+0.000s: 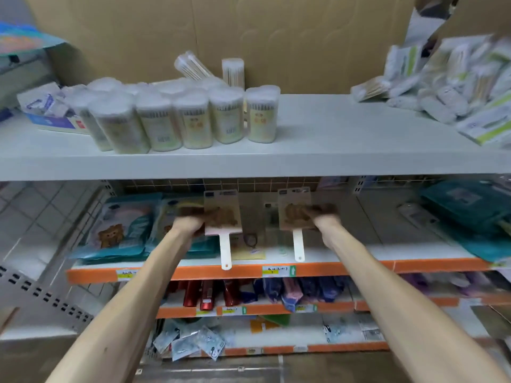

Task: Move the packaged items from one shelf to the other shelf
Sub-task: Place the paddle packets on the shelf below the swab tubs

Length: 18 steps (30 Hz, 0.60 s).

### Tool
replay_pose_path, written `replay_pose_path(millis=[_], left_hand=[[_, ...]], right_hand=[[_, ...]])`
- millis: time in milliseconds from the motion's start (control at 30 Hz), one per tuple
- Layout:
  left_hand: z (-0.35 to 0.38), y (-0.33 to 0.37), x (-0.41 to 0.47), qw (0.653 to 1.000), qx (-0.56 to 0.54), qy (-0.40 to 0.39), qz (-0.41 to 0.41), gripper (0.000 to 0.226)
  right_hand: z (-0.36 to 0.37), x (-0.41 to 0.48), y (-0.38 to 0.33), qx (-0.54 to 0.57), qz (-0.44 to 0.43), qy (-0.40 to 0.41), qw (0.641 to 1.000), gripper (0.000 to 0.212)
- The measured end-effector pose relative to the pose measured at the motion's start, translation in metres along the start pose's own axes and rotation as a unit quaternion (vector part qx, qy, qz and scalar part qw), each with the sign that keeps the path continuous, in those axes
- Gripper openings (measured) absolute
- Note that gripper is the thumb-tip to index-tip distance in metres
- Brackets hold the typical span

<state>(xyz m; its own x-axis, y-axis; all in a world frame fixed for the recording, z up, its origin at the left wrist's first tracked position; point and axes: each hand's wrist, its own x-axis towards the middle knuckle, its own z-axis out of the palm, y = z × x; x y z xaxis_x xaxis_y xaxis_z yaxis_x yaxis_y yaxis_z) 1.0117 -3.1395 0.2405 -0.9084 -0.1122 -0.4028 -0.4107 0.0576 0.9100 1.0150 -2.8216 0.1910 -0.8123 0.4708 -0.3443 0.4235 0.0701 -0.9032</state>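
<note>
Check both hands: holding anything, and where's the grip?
Left hand grips the left pack by its card's lower left edge; right hand grips the right pack by its lower right edge.

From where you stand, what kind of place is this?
Probably a retail shop: tiered shelves with orange edge strips and price labels, identical swab tubs in rows, a carded pack in the left hand, another in the right hand.
</note>
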Motion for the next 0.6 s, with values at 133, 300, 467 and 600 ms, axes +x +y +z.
replay_pose_path(millis=[133,300,467,600], left_hand=[[0.004,-0.007,0.008,1.000,0.002,-0.014,-0.008,0.032],[0.017,-0.014,0.029,0.999,0.016,-0.023,0.021,0.018],[0.029,-0.027,0.049,0.998,0.029,-0.013,0.054,0.012],[0.027,-0.038,0.058,0.994,0.069,-0.011,0.084,0.010]], right_hand=[[-0.002,0.003,0.004,0.006,0.007,0.033,0.999,0.067],[0.010,0.022,0.014,0.008,-0.008,0.032,0.999,0.055],[0.041,0.045,0.033,-0.014,-0.010,0.003,1.000,0.044],[0.062,0.057,0.043,-0.023,-0.031,-0.004,0.999,0.029]])
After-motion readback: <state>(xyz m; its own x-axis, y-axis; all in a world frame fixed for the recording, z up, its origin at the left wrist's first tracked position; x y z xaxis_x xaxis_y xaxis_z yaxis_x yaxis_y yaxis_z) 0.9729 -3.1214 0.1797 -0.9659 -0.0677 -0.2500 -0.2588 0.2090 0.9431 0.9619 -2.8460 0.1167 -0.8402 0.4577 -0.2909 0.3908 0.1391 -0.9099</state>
